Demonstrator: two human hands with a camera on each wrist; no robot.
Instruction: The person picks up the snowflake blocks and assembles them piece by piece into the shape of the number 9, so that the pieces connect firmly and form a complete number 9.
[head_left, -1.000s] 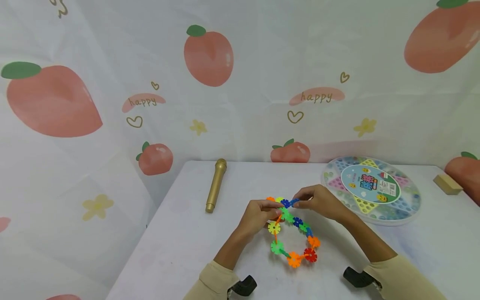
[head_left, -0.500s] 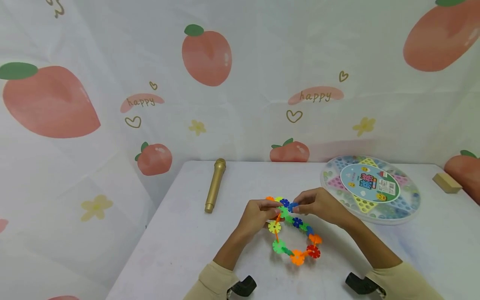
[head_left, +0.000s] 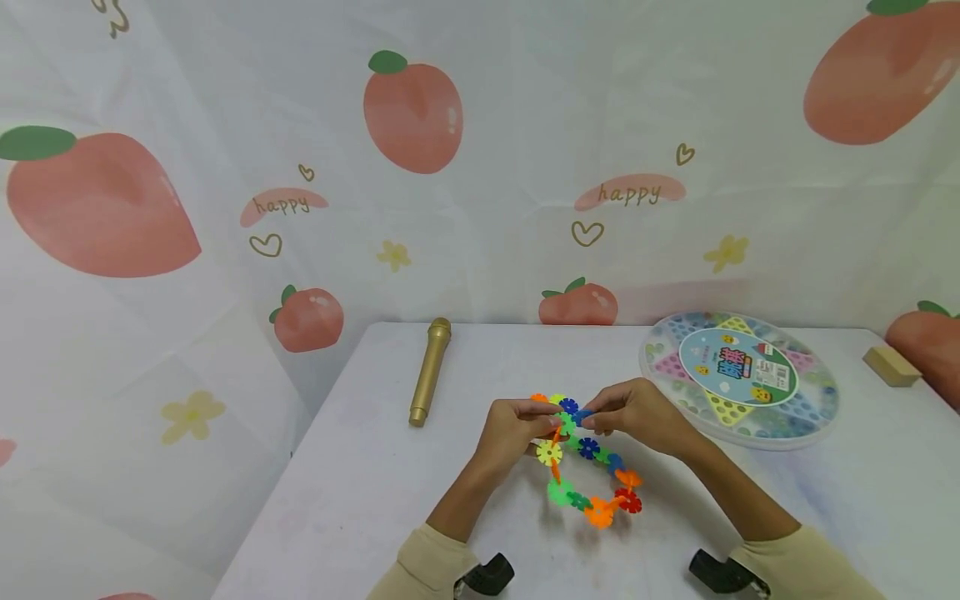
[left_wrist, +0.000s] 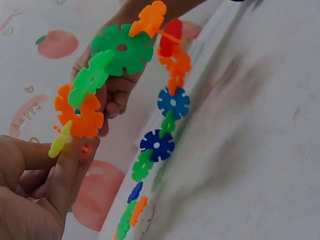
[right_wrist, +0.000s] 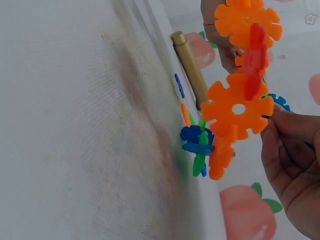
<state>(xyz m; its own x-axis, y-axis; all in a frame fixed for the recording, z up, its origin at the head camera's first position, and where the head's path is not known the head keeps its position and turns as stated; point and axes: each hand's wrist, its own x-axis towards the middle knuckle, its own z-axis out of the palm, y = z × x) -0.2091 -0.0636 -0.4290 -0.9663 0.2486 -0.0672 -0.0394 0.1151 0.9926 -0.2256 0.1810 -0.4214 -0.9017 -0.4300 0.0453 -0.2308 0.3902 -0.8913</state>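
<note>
A looped chain of snowflake discs [head_left: 600,512], slotted plastic rounds in orange, red, green, yellow and blue, hangs between both hands above the table. My left hand [head_left: 508,433] pinches the chain near a green disc [head_left: 566,425], at the loop's upper left. With thumb and forefinger my right hand [head_left: 639,414] grips a blue disc [head_left: 581,417] close beside that spot. The right wrist view shows only part of this blue disc [right_wrist: 279,101] past the fingertips. Seen from the left wrist, a yellow disc [left_wrist: 61,140] lies against the left fingers. Fingers hide some joints.
A gold microphone-shaped stick [head_left: 431,372] lies at the table's back left. Toward the back right is a round Chinese checkers board [head_left: 738,375] in clear packaging, with a small wooden block [head_left: 892,367] farther right. A peach-print cloth [head_left: 480,233] hangs behind the white table [head_left: 360,500].
My right hand has shifted slightly down and left, turning the blue disc closer to the left hand. The loop's lower end has swung a little right. The left hand stays nearly still.
</note>
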